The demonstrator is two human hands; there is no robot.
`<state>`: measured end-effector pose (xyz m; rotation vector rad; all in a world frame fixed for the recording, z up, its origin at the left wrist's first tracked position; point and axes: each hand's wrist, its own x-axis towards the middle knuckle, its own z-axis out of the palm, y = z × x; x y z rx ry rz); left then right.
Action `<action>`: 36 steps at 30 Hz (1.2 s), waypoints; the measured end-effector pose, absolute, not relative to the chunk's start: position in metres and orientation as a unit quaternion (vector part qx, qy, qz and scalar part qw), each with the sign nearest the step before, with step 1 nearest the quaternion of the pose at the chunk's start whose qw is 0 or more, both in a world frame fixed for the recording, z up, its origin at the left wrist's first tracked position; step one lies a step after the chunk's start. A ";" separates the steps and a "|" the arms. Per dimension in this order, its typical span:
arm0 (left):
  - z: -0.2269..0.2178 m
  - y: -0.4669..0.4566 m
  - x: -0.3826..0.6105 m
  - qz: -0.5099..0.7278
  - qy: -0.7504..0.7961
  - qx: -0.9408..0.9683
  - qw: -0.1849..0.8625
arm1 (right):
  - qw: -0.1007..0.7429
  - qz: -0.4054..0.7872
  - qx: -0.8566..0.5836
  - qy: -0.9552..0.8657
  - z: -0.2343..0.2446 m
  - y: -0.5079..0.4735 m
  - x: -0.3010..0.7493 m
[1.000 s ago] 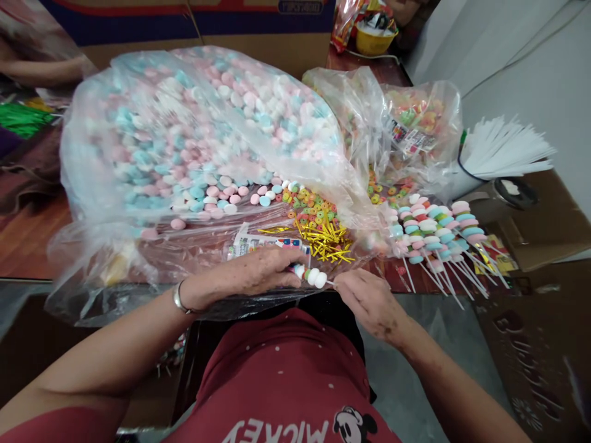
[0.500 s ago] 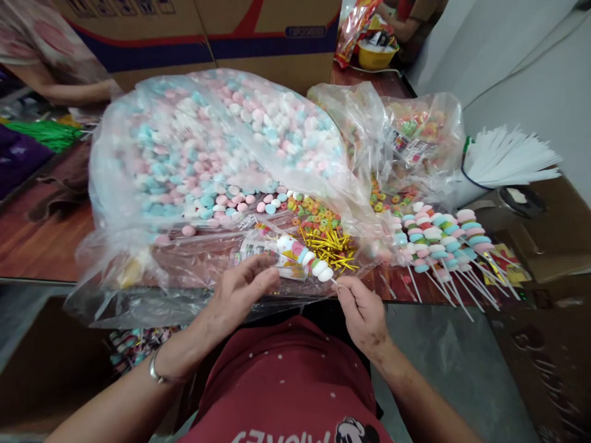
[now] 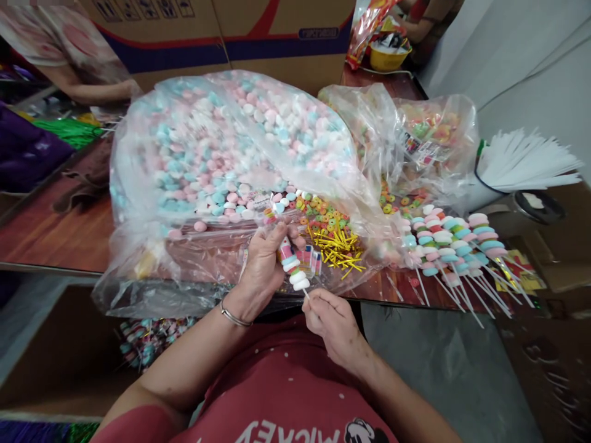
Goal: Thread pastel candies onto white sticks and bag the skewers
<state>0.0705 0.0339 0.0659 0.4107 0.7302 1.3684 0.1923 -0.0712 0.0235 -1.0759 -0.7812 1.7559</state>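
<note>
- Right hand (image 3: pixel 335 320) pinches the thin white stick (image 3: pixel 306 293) of a pink, blue and white candy skewer (image 3: pixel 293 269); left hand (image 3: pixel 262 264) grips its top, by the front edge of the brown wooden table (image 3: pixel 37 240).
- Big clear plastic bag of pastel candies (image 3: pixel 240 141) blocks the table's middle; shiny gold strips (image 3: pixel 339 246) lie near.
- Red dotted shirt (image 3: pixel 277 394) says "MICKEY", upside down.
- Silver-clear bag of ring candies (image 3: pixel 434 126) has a blurry label.

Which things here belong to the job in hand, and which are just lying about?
Likely part of the job:
candy skewer, its stick in the right hand
pastel candies
candy rings
gold strips
white sticks
piled candy skewers

Seemingly just lying about:
yellow bowl
brown cloth
</note>
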 end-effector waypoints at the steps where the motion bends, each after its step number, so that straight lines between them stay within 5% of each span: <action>1: 0.065 0.033 0.072 0.608 0.322 0.198 0.698 | 0.466 0.721 -0.425 -0.289 0.025 -0.069 0.189; 10: 0.048 -0.010 0.094 0.512 0.322 0.247 0.757 | 0.534 0.611 -0.484 -0.328 0.023 -0.051 0.179; 14: 0.047 -0.009 0.082 0.489 0.352 0.300 0.740 | 0.509 0.513 -0.521 -0.454 0.024 -0.052 0.193; 20: 0.068 0.038 0.059 0.622 0.343 0.232 0.665 | 0.456 0.453 -0.525 -0.558 0.031 -0.052 0.197; 30: 0.070 0.043 0.073 0.623 0.336 0.192 0.679 | 0.396 0.236 -0.562 -0.687 0.028 -0.062 0.199; 36: 0.064 0.017 0.097 0.580 0.344 0.238 0.699 | 0.418 0.261 -0.572 -0.656 0.026 -0.056 0.192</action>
